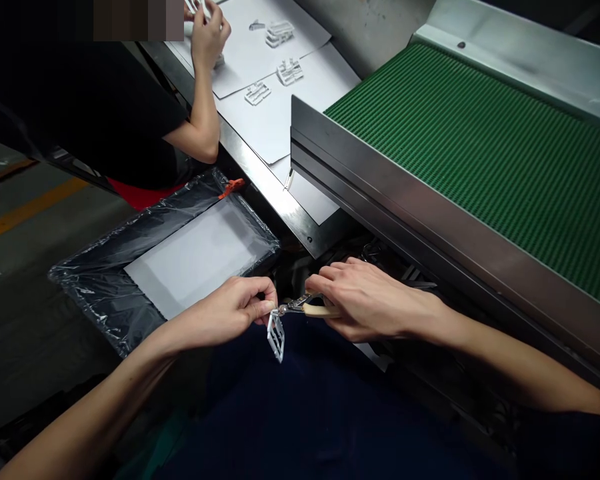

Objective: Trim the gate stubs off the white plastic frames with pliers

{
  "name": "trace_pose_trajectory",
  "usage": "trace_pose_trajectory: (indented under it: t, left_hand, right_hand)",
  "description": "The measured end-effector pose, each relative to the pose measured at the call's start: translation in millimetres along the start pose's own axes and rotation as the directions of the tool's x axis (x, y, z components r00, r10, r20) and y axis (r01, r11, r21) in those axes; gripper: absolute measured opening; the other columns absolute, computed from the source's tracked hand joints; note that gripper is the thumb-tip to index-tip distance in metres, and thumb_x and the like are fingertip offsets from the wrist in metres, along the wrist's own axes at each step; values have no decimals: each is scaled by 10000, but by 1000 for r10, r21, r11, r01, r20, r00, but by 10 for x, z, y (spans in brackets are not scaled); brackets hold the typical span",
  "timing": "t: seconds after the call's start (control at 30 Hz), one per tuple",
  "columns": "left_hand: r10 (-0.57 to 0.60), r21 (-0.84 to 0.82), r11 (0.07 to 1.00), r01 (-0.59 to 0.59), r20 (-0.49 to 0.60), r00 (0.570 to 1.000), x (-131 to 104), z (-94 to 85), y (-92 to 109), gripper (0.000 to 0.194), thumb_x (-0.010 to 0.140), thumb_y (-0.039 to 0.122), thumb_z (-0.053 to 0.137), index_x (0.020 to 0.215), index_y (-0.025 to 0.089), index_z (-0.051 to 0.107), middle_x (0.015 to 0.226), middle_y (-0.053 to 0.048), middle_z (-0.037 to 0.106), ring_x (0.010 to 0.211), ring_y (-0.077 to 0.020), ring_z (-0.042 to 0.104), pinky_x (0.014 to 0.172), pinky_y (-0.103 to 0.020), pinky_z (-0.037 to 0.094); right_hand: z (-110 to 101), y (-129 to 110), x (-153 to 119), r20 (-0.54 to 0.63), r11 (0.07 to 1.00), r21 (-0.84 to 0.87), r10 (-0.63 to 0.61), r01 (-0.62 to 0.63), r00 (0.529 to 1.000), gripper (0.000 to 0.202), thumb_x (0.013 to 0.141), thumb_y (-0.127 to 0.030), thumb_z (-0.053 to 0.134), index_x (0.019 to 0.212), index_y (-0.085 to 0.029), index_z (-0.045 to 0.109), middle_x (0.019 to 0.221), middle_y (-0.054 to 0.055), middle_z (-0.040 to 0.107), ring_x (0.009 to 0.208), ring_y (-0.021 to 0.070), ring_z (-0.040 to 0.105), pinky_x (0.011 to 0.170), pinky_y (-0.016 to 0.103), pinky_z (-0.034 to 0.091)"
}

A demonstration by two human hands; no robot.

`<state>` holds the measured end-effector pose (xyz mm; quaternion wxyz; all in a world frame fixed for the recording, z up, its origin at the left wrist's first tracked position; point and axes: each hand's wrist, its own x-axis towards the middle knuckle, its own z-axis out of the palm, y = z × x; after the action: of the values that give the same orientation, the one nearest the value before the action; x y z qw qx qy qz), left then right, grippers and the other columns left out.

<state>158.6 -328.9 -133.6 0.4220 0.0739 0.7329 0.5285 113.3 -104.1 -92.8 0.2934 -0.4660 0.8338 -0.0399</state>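
Between thumb and fingers, my left hand (pixel 243 303) pinches a small white plastic frame part (pixel 276 339), which hangs down below the fingertips. My right hand (pixel 367 300) is wrapped round the cream-coloured handles of a pair of nippers (pixel 323 311). The metal jaws of the nippers meet the top of the white part, right beside my left fingertips. Whether the jaws are closed on the plastic is too small to tell. Both hands are held in front of my dark blue clothing, over the gap by the bench corner.
A co-worker's hand (pixel 207 33) holds white pieces at the metal-edged bench (pixel 280 200). Several white plastic parts (pixel 290 71) lie on paper sheets there. A green ribbed conveyor belt (pixel 480 160) with metal sides runs at right. A plastic-lined bin (pixel 100 273) holding a white sheet stands left.
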Motion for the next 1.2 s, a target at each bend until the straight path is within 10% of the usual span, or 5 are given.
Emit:
trace_pose_trajectory:
  t: [0.7, 0.93, 1.2]
  left_hand:
    - [-18, 56, 998, 13, 88, 996, 97, 62, 60, 202, 872, 297, 451, 703, 185, 465, 643, 26, 531, 545, -111, 393, 463, -226, 282]
    - [-6, -274, 962, -2, -29, 1000, 98, 138, -93, 185, 869, 346, 506, 804, 174, 506, 705, 7, 539, 590, -104, 448, 506, -201, 335]
    - [91, -796, 583, -162, -134, 987, 142, 683, -445, 328, 880, 422, 464, 1026, 142, 552, 1113, -148, 581, 1068, -292, 540, 921, -410, 406]
  right_hand:
    - [-314, -126, 70, 139, 994, -90, 73, -61, 988, 103, 683, -226, 543, 769, -178, 574, 576, 28, 558, 487, 174, 537, 469, 247, 251]
    - [-43, 28, -26, 86, 973, 172, 139, -152, 987, 51, 686, -186, 488, 721, -205, 519, 518, -10, 522, 417, 111, 439, 443, 236, 218]
    - [644, 220, -215, 193, 671, 406, 600, -620, 776, 144, 782, -307, 459, 837, -209, 548, 696, 41, 622, 515, 137, 531, 453, 225, 271]
